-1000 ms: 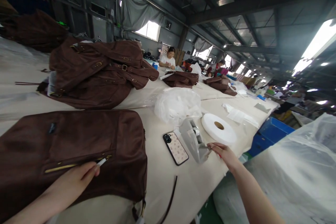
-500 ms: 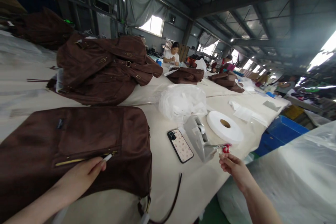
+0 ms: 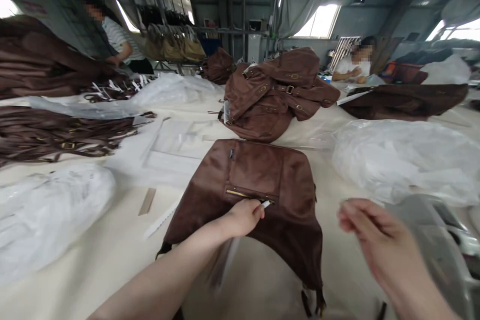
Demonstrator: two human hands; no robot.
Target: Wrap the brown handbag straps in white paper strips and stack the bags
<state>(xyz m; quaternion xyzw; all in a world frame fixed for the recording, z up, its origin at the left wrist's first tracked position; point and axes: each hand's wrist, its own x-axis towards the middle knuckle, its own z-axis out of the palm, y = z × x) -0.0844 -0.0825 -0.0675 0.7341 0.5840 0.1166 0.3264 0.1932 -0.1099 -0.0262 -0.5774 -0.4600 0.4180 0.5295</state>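
A brown bag (image 3: 255,165) lies flat on the pale table, its brass zipper (image 3: 240,193) running across the middle. My left hand (image 3: 245,216) rests over the bag below the zipper, fingers pinched on a small white tab (image 3: 266,204) at the zipper's right end. To the right of the bag my right hand (image 3: 369,222) is raised with thumb and fingers pinched together, blurred by motion; whatever it may hold is too small to make out. Beside it stands a grey tape dispenser (image 3: 431,235), partly cut off.
Behind the bag is a pile of brown bags (image 3: 262,95). Brown straps (image 3: 67,135) lie at the left, near a clear plastic bundle (image 3: 56,215). Another plastic bundle (image 3: 405,160) sits at the right. Two people (image 3: 120,40) are beyond the table.
The view has turned left, so the bag now appears central. My right hand has left the dispenser's cutting end and come closer to the bag. My left hand still pinches the tab.
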